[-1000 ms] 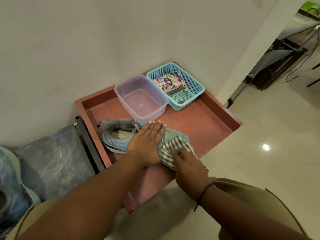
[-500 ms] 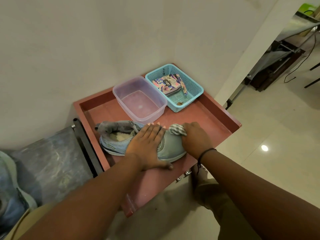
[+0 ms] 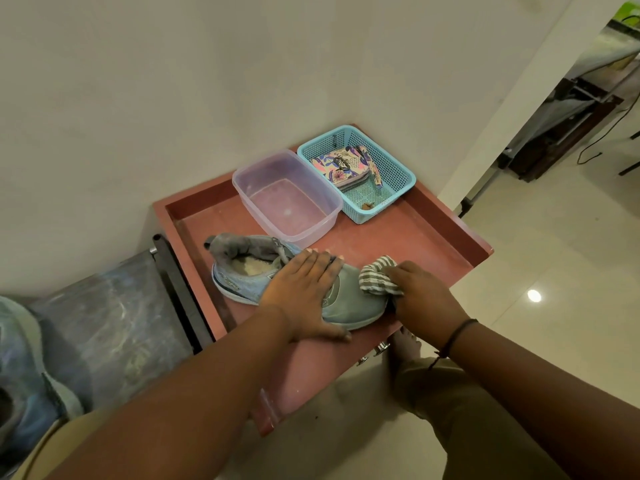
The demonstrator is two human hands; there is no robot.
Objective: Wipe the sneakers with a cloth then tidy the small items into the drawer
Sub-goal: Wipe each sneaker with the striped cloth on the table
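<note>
Two hands are on one sneaker (image 3: pixel 349 299), which lies on its side on the red table (image 3: pixel 408 237), toe toward the near right edge. Left hand (image 3: pixel 301 289) lies flat on the midfoot, fingers straight and together, thumb spread along the sole; it sits as it did half a second ago. Right hand (image 3: pixel 420 294) grips a bunched striped cloth (image 3: pixel 377 278) against the toe cap. Against the frame a second back, the cloth has gone from the near side of the shoe, where it draped over the upper, to the far side of the toe; since half a second ago more of the cloth shows above the knuckles.

Edges: the toe sits close to the table's near edge, with the right hand partly over that edge. The table has a raised rim on the back, left and right sides. Clear plastic tub (image 3: pixel 287 199) stands just behind the sneaker's heel collar, nearly touching. Blue mesh basket (image 3: pixel 398 174) stands beside the tub in the back corner and holds a patterned pouch (image 3: pixel 339 166). Bare red surface lies to the right of the sneaker, between it and the right rim. Drawer handles (image 3: pixel 379 348) show below the near edge.
</note>
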